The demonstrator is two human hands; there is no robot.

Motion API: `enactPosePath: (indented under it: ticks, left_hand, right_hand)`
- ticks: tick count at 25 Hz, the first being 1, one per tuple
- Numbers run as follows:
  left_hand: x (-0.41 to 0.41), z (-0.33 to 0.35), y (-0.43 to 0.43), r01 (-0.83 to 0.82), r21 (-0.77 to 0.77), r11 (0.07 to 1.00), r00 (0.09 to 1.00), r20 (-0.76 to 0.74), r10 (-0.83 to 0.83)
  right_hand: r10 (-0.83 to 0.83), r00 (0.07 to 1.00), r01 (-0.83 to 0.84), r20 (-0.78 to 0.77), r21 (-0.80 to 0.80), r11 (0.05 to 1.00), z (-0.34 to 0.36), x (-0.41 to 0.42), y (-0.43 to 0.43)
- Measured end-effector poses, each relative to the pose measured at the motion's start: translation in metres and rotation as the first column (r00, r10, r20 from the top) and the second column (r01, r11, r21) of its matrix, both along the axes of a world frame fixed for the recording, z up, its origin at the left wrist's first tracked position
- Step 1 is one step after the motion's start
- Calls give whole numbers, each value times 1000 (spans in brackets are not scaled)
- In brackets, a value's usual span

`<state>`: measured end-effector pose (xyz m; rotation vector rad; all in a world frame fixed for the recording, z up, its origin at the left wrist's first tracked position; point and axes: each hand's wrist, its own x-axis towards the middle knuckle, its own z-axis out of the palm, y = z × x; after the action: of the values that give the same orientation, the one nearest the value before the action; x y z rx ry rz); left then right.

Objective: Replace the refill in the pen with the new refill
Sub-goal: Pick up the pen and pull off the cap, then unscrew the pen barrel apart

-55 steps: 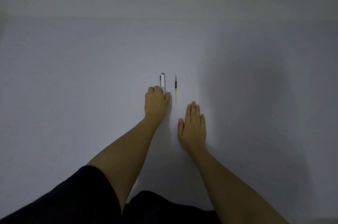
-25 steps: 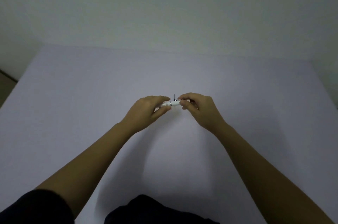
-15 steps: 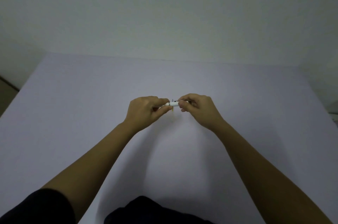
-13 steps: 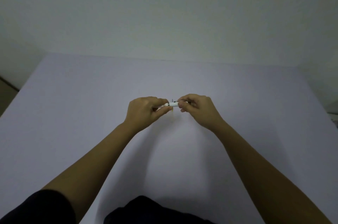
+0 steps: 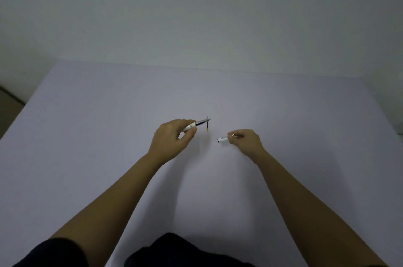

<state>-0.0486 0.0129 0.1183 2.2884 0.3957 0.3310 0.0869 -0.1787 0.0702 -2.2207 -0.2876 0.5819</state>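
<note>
The white pen is in two pieces. My left hand (image 5: 172, 138) grips one white pen half (image 5: 190, 126), and a dark refill (image 5: 201, 122) sticks out of it, pointing right and away. My right hand (image 5: 245, 140) pinches the other white pen half (image 5: 222, 140), its open end facing left, about a hand's width from the first piece. A second thin refill with a yellow end (image 5: 207, 126) lies on the table just beyond the tip of the exposed refill; the two overlap in the view.
The work surface is a plain pale table (image 5: 109, 136) with a wall behind it. Its left edge (image 5: 19, 112) drops to a darker floor. Dark clothing shows at the bottom of the view.
My hands held the pen together at its middle before. Now they have drawn apart, the pen has separated into two halves, and the inner refill is exposed on the left half.
</note>
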Motion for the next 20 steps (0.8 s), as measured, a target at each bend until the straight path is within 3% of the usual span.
enactPosePath:
  ticks: [4, 20]
  left_hand:
    - [12, 1, -5, -1, -63, 998, 1000, 13, 2]
    - [13, -4, 3, -44, -113, 993, 999, -14, 42]
  right_hand:
    - [2, 1000, -2, 1, -173, 985, -39, 3, 0]
    - [20, 996, 1, 90, -233, 973, -59, 20, 7]
